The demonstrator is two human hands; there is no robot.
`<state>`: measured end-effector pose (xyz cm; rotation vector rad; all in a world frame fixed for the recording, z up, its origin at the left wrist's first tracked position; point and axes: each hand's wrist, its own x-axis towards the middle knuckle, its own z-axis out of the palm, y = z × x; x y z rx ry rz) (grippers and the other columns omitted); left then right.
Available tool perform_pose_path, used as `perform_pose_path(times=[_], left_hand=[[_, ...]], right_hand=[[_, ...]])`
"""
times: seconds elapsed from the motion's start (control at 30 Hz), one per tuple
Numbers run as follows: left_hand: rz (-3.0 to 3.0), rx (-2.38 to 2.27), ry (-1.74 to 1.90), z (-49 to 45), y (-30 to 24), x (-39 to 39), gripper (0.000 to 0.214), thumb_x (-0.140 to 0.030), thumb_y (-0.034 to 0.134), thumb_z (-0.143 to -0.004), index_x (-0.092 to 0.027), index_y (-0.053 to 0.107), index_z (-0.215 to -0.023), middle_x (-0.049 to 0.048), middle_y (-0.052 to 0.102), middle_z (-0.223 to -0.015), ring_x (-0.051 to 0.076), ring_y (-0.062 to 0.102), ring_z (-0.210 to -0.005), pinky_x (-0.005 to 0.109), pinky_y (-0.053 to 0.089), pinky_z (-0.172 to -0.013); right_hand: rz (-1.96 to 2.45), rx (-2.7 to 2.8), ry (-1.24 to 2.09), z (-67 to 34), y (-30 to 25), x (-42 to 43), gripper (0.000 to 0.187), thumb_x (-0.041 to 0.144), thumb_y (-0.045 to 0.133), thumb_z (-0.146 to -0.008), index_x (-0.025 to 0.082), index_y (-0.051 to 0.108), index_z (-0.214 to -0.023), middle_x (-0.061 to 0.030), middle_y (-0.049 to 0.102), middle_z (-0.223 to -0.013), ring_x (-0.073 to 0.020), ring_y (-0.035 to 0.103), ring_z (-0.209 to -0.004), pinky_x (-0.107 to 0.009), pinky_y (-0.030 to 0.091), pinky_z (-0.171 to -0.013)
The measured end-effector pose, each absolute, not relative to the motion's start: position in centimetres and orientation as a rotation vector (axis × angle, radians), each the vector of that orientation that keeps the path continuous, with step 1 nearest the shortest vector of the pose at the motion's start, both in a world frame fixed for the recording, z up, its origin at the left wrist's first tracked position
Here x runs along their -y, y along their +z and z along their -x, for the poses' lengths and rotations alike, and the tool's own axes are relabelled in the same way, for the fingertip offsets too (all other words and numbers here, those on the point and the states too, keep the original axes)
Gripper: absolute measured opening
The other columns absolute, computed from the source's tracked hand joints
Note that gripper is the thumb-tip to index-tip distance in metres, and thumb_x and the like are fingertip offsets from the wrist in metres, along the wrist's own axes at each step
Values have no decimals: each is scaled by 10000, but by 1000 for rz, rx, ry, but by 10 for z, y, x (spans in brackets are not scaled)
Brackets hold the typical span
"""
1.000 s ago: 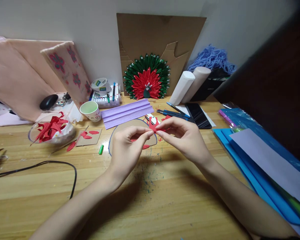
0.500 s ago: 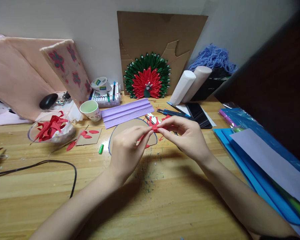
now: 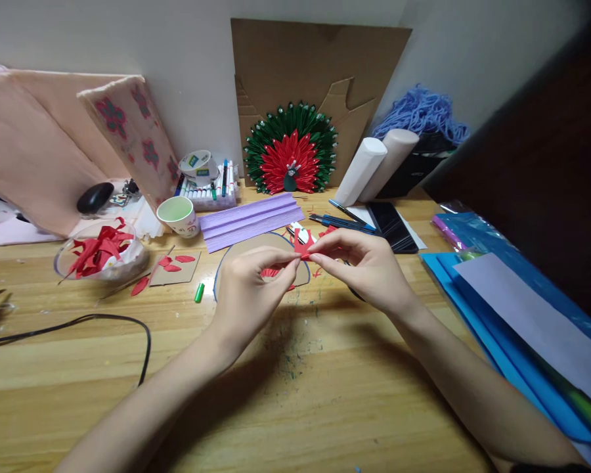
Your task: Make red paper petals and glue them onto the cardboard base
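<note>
Between the fingertips of both hands is a small piece of red crepe paper [image 3: 303,249]. My left hand [image 3: 251,289] pinches its left end with thumb and forefinger. My right hand [image 3: 367,266] pinches the other end, its fingers bent. Below them lies a round cardboard piece [image 3: 236,256] with a blue edge, partly hidden by my left hand; some red paper shows on it. More red scraps lie behind and beside my right hand. A dark object under my right hand is mostly covered, and I cannot make it out.
A bowl of red paper strips [image 3: 101,253] and a cardboard scrap with red petals [image 3: 177,272] stand left. Behind are a paper cup [image 3: 178,217], purple crepe paper [image 3: 251,220], markers [image 3: 201,192] and a peacock craft [image 3: 290,151]. Blue folders [image 3: 473,315] lie right; a black cable [image 3: 103,316] runs left.
My left hand has shifted slightly, its thumb lower and the gap between thumb and forefinger wider, showing red paper on the cardboard. Both hands still pinch the red crepe paper.
</note>
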<state>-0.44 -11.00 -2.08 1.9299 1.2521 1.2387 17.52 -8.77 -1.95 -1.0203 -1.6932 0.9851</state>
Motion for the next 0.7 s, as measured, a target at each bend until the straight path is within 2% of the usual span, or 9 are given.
perform_pose_path(times=[0.2, 0.4, 0.7], left_hand=[[-1994, -1371, 971, 19, -30, 87, 160, -285, 622, -813, -196, 718, -904, 42, 727, -911, 182, 662, -816, 306, 515, -738], [-2199, -1477, 714, 31, -69, 61, 200, -193, 518, -857, -168, 689, -959, 74, 687, -1005, 208, 612, -912, 335, 481, -789], [-2072, -1556, 714, 34, -68, 58, 195, -220, 535, -846, -183, 681, -970, 67, 682, -995, 202, 607, -921, 324, 473, -782]], right_hand=[[1107, 1756, 989, -174, -41, 77, 111, 260, 656, -778, 168, 678, -834, -37, 686, -827, -152, 632, -751, -297, 513, -699], [1219, 1771, 1147, -165, -90, 68, 116, 277, 640, -770, 169, 652, -811, -41, 686, -794, -156, 635, -699, -309, 505, -667], [1200, 1928, 1009, -160, -106, 68, 78, 209, 613, -783, 177, 673, -821, -20, 682, -767, -114, 583, -633, -253, 469, -605]])
